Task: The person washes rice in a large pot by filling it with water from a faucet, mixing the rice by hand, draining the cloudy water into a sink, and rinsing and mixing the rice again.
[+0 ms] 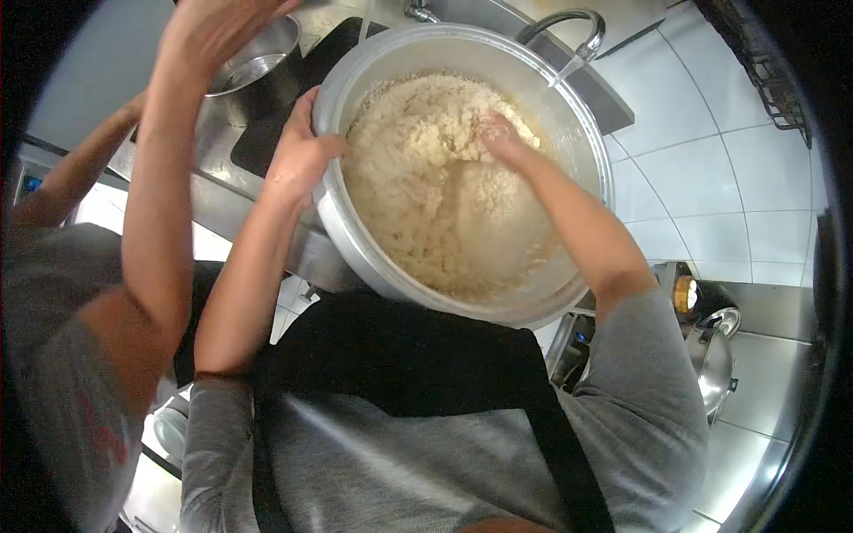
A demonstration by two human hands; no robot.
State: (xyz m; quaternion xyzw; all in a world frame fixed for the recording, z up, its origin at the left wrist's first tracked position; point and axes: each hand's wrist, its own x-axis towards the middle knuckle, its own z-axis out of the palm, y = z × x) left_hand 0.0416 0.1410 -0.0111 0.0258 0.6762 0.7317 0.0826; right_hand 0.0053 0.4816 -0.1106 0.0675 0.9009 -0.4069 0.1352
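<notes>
A large round whitish tub (330, 191) is tilted toward me at the sink, holding a pale yellowish, wet, crumbly mass (404, 169) in cloudy liquid. What the mass is made of I cannot tell. My left hand (298, 160) grips the tub's left rim, its thumb over the edge. Inside the tub, my right hand (499, 138) is pushed into the far side of the mass, which hides its fingers. From a curved metal faucet (593, 35), a stream of water (566, 71) runs into the tub at the upper right.
To my left a co-worker's raised arm (160, 178) passes close by; that hand is over a metal pot (267, 58) on the steel counter (213, 191). A black mat (259, 147) lies beside the tub. White tiles (702, 169) and a metal lidded pot (711, 364) are at right.
</notes>
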